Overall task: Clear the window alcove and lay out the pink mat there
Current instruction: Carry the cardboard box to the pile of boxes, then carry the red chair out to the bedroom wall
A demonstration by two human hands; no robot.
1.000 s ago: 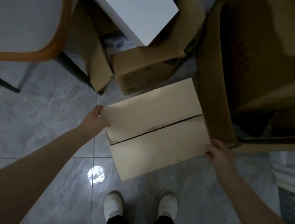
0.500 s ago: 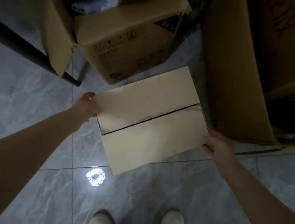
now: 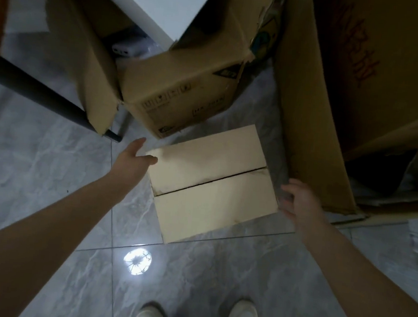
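The closed cardboard box [image 3: 210, 183] sits on the grey floor [image 3: 49, 182] between both hands, the left hand [image 3: 133, 158] with relaxed fingers touching its corner, the right hand [image 3: 297, 201] seemingly released beside its edge.

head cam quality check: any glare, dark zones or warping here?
Head view: dim overall; one bright lamp reflection on the glossy grey floor tiles; the pale closed cardboard box is best lit; the tall brown carton at right sits in shadow; wide-angle bending of the forearms; slight blur on the right hand.
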